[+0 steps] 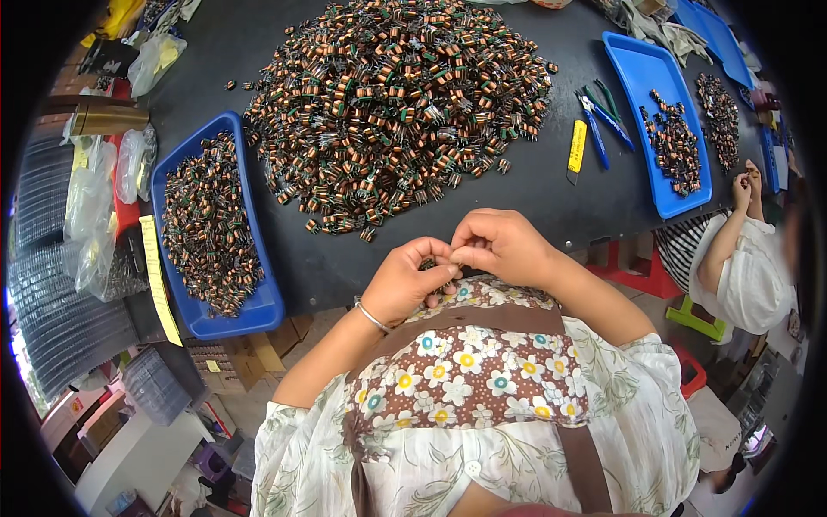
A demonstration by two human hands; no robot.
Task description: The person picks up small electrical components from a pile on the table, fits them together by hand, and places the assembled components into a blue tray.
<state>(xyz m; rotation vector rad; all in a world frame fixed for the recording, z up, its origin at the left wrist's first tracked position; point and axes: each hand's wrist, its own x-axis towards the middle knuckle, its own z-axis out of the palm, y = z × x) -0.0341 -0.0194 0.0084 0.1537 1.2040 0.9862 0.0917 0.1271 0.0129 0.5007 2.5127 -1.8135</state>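
Observation:
My left hand (403, 283) and my right hand (508, 247) meet at the table's near edge, just above my flowered apron. The left fingers curl round a small dark part that looks like a copper-wound coil (427, 264), mostly hidden by the fingers. My right thumb and forefinger are pinched together against the left fingertips; whatever lies between them is too small to make out. Beyond both hands rises a large heap of copper-wound coils (401, 103) with metal pins, spread over the black table (568, 202).
At left, a blue tray (277, 303) holds many coils, beside a yellow strip (160, 280). To the right lie a yellow cutter knife (576, 148), blue-handled pliers (594, 129) and green-handled pliers (608, 102). Another blue tray (633, 65) sits before a co-worker (743, 267).

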